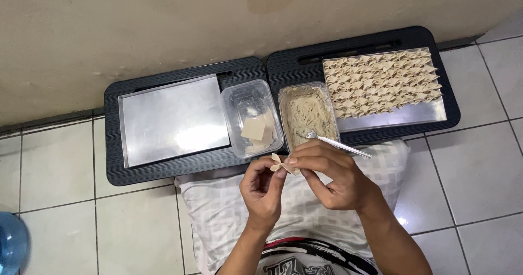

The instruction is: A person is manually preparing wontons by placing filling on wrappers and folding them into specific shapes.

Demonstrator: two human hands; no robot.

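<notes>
A small folded dumpling wrapper is pinched between the fingertips of my left hand and my right hand, held over a patterned white pillow on my lap. My right hand also holds a metal spoon, whose bowl points toward a clear tub of pale filling. Just left of it, a second clear tub holds a few square wrappers. A metal tray at the right carries several rows of folded dumplings.
An empty metal tray lies on the left black lap table; a second black lap table carries the right tray. Both stand against a beige wall on a white tiled floor. A blue water bottle sits at the far left.
</notes>
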